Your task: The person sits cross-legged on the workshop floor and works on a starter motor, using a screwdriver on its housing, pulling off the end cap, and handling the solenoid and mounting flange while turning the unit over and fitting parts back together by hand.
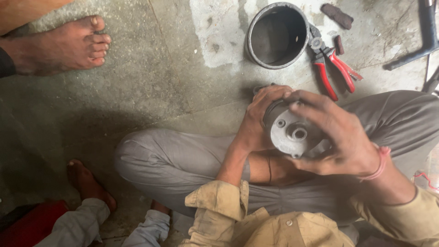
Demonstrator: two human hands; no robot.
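I sit cross-legged on a concrete floor and hold a round grey metal motor end cover (291, 132) over my lap with both hands. My left hand (260, 116) grips its left rim, fingers curled over the top edge. My right hand (338, 135) wraps around its right side, thumb below and fingers over the top. The cover's flat face, with a central hole and small bolt holes, points up at me. A pink thread band sits on my right wrist.
A dark metal cylinder shell (277, 34) stands open on the floor ahead. Red-handled pliers (333, 67) lie right of it. A black bar (420, 45) lies at far right. Another person's bare foot (59, 45) rests top left; more legs sit bottom left.
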